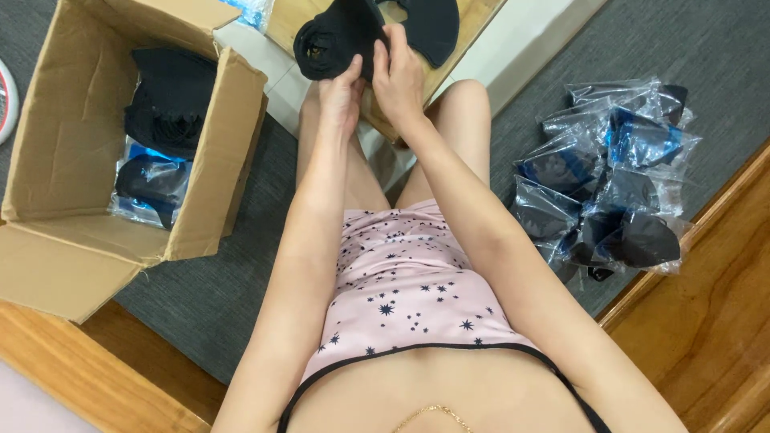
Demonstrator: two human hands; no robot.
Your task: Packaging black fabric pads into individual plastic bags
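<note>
Both my hands meet at the top centre over my knees, gripping a bundle of black fabric (330, 38). My left hand (341, 95) holds its lower edge with curled fingers. My right hand (398, 74) pinches the right side of the same bundle. Another black fabric piece (431, 26) lies just beyond on a low wooden board (473, 16). I sit on a grey carpet (208, 297), wearing pink star-patterned shorts.
An open cardboard box (56, 152) at the left holds black fabric items (168, 96) and clear plastic packets (148, 188). A pile of clear plastic bags with dark items (609, 176) lies at the right. Wooden floor (706, 321) borders the carpet.
</note>
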